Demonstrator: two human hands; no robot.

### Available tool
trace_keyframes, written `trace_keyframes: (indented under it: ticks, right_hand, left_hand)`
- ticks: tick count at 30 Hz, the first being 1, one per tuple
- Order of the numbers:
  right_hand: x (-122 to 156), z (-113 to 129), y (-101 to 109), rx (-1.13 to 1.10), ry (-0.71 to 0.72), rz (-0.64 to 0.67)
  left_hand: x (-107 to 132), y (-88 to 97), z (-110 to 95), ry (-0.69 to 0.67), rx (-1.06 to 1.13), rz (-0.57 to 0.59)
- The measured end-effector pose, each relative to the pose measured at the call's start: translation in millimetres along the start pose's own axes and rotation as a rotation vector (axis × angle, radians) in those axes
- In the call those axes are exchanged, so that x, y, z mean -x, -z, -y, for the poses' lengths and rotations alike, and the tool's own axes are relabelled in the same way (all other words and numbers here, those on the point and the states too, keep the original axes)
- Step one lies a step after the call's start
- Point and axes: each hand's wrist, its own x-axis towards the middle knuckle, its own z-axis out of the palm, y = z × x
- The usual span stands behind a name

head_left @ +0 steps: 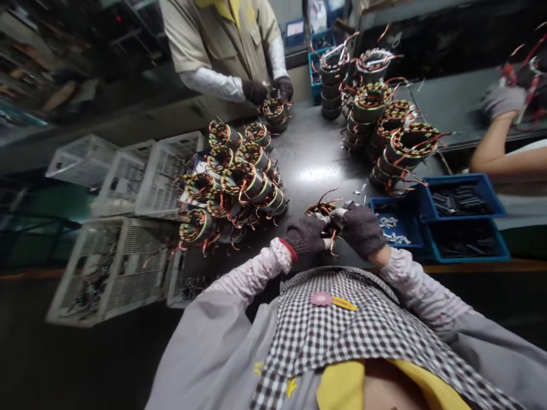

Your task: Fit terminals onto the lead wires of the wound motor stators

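Both my hands wear dark knit gloves and meet over one wound motor stator with copper coils and red leads, at the near edge of the dark table. My left hand is closed around the stator's near side. My right hand is closed on its right side, fingers pinched at the leads. A heap of similar stators lies just left of my hands. Taller stacks of stators stand to the far right.
Blue bins with small parts sit right of my hands. White mesh crates line the left side. Across the table a person in a beige shirt handles a stator. Another person's gloved hand works at the far right.
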Motion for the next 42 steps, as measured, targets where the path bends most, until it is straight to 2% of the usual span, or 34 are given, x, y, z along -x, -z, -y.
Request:
trace_keyframes:
  ticks: [2,4,6,8,10,13,16,19,22,26,29,34,38,40,42]
  right_hand:
    - [-3.4,-9.2,-8.2,-0.248,-0.019,-0.02]
    - [-5.4,-23.7,-14.4,-0.701,-0.068,0.001]
    - [-5.9,-33.6,-17.9,-1.13,-0.149,0.0]
    - [-3.9,-33.3,-18.2,-1.31,-0.22,-0.076]
    - [0.3,-23.6,-15.3,-1.204,-0.21,-0.207]
    - [5.8,-3.1,-10.4,-0.83,-0.056,-0.367]
    - [3.7,9.2,-14.9,-0.617,0.035,-0.326]
    - [-3.1,9.7,-27.1,-0.58,0.007,-0.276]
    - [-7.8,7.0,-35.3,-0.552,0.015,-0.234]
    - [-8.3,8.8,-36.9,-0.5,-0.012,-0.223]
    - [-6.9,12.6,-38.4,-0.469,-0.113,-0.257]
    - [-6.5,14.2,-38.0,-0.451,-0.076,-0.223]
    - [-2.8,13.6,-21.6,-0.794,0.005,-0.097]
    - [2.0,14.7,-9.3,-0.973,0.061,-0.006]
    - [6.9,17.1,2.3,-1.027,0.099,0.058]
  left_hand:
    - [-7.5,-4.4,2.0,0.036,-0.042,0.001]
    - [-13.4,-4.8,-0.5,0.103,-0.084,0.061]
    - [-18.4,-1.0,-7.7,0.167,-0.186,0.19]
    - [-24.0,4.4,-17.0,0.205,-0.318,0.34]
    - [-30.6,8.6,-24.9,0.222,-0.401,0.44]
    - [-36.4,9.8,-29.9,0.254,-0.447,0.529]
    - [-26.9,9.1,-29.4,0.166,-0.512,0.465]
    - [-4.7,12.0,-30.1,0.077,-0.604,0.32]
    - [14.2,15.5,-33.7,0.106,-0.719,0.278]
    - [22.6,15.8,-36.0,0.135,-0.752,0.289]
    - [21.1,18.3,-29.9,0.22,-0.624,0.262]
    - [13.2,40.2,-10.0,0.445,0.07,0.171]
    - [12.3,50.8,-2.5,0.484,0.586,0.028]
    - [14.3,45.2,-3.5,0.466,0.761,0.053]
    - [14.8,35.9,-5.7,0.444,0.854,0.106]
